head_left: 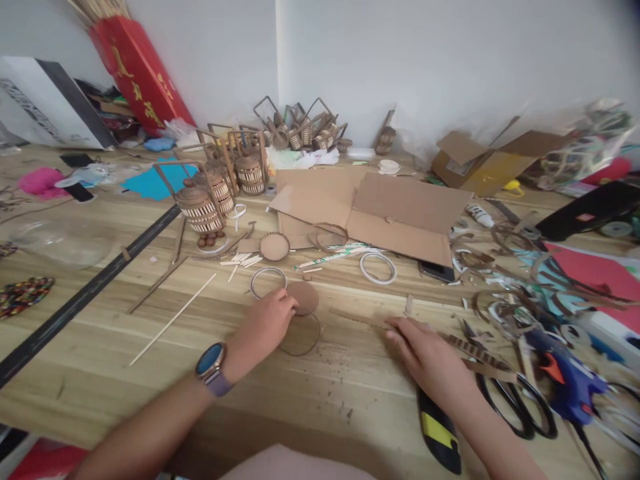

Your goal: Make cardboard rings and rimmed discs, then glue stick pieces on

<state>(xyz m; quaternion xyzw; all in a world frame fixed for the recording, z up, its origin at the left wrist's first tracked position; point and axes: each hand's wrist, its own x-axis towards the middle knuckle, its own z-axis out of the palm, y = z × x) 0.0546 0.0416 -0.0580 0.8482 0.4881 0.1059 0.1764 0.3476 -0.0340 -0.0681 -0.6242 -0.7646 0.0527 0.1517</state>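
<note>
My left hand [270,320], wearing a watch, pinches the edge of a brown cardboard disc [304,298]. A thin brown ring [306,341] lies on the table just below the disc, and a pale ring [267,283] sits behind the fingers. To the right, my right hand [425,350] is closed, with a thin brown strip [357,317] running leftward from its fingertips. Beneath the right wrist lies a black-and-yellow handle [440,433], partly hidden. Black-handled scissors [520,407] rest beside the right forearm.
Flattened cardboard [400,213] and a white tape roll [378,268] lie beyond my hands. Small woven baskets [200,207] stand at back left. A blue glue gun [565,380] and strip scraps [480,257] crowd the right. A thin stick [173,320] lies left.
</note>
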